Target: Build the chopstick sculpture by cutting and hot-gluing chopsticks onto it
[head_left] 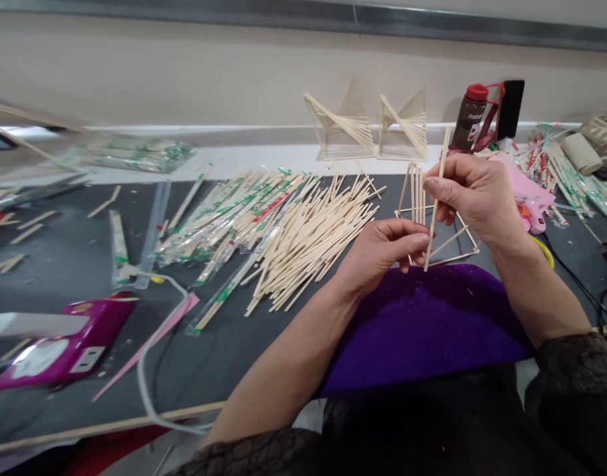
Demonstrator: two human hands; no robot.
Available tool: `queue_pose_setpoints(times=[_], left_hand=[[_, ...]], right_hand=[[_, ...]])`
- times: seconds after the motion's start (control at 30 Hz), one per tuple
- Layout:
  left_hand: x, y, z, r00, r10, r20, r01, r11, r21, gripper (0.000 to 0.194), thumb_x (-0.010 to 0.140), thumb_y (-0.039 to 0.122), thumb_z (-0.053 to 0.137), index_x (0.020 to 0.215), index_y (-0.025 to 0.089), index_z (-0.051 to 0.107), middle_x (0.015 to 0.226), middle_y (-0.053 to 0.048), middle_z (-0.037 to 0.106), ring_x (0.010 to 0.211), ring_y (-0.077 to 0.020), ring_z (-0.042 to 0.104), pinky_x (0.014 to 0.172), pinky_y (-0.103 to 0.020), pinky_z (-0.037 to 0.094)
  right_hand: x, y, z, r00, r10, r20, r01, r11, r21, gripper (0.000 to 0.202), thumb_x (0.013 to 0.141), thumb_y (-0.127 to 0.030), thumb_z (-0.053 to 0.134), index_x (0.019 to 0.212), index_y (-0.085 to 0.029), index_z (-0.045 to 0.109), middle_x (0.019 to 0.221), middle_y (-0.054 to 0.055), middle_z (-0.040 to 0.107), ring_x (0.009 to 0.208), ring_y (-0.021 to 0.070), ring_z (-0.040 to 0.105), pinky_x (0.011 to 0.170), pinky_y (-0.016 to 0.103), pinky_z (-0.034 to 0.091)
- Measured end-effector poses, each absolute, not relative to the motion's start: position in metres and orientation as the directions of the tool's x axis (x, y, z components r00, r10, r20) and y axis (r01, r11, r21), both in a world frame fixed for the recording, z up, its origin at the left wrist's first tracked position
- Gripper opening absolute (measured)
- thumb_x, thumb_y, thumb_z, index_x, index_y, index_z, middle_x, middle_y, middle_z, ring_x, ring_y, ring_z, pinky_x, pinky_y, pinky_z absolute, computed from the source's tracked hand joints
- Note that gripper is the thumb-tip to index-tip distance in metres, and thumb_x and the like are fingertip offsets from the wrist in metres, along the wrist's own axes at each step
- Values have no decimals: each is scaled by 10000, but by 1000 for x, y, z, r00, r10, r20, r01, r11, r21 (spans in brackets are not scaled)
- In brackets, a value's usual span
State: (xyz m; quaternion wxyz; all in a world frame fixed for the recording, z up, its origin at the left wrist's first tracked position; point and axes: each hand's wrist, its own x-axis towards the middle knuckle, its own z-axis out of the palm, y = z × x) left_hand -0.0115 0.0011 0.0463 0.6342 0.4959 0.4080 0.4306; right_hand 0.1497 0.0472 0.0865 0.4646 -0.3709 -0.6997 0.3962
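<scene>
Stick (436, 210) leans a little off upright over the far edge of the purple cloth (432, 324). The right hand (475, 195) pinches it above its middle, thumb and fingertips parted only by its thickness; the left hand (380, 254) has thumb and fingers closed on its lower part. Just beyond the cloth lies a stick frame (417, 198). Left of the cloth are loose sticks (308, 251), with wrapped sticks (224, 218) farther left.
</scene>
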Motion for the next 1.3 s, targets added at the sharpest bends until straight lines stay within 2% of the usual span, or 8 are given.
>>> queue_pose_setpoints(times=[0.3,0.47,0.63,0.73,0.87,0.97,1.17,1.3], left_hand=[[-7,6,26,282,958,-48,-25,58,998,160,727,309,732,794,167,700,609,15,651,517,-82,543,518,-215,440],[2,0,22,285,958,-27,-28,37,999,169,750,305,696,837,159,696,664,1,662,569,-92,561,552,-227,459],[-14,11,13,0,998,64,32,-64,997,286,767,374,694,989,193,706,941,-50,721,758,-131,622,584,-236,480],[-25,23,4,-68,998,-16,30,18,999,313,764,391,711,1020,213,687,1035,-68,720,875,-158,649,657,-262,519],[-28,38,1,14,989,-147,-25,148,989,282,764,375,724,1008,236,692,1109,-78,721,1021,-189,663,796,-312,547],[-26,46,2,107,972,-210,-67,218,974,286,753,400,737,982,231,712,1062,-84,739,989,-195,678,818,-330,549],[-27,52,-4,288,922,-259,-57,286,956,338,685,327,776,1002,215,741,1008,-71,751,879,-169,682,770,-304,531],[-26,52,-9,331,901,-281,-4,299,954,426,630,272,794,1047,220,726,1060,-71,743,822,-157,669,621,-258,485]], right_hand=[[161,49,93,-295,904,309,192,373,-908,138,849,-327,666,889,-195,664,688,-25,629,536,70,598,449,174,460],[170,52,110,-377,879,293,279,409,-869,125,816,-260,694,725,-183,657,588,-34,618,484,69,569,414,172,428],[175,81,132,-326,912,250,262,341,-903,138,789,-233,752,685,-171,687,625,6,663,495,81,590,395,175,425],[177,109,129,-322,939,119,249,205,-947,173,765,-225,791,655,-157,676,605,23,659,480,93,598,360,180,406],[178,141,109,-385,923,-8,241,93,-966,213,733,-199,823,629,-145,646,574,34,654,474,115,629,350,178,414],[178,155,95,-439,894,-88,245,25,-969,215,704,-192,841,629,-158,642,548,23,656,470,133,646,328,174,408],[177,164,85,-483,857,-179,296,-32,-955,255,642,-193,884,606,-159,634,545,19,668,458,139,657,314,167,409],[176,167,80,-497,840,-220,329,-52,-943,258,644,-194,888,609,-156,635,547,16,673,458,134,657,320,160,413]])
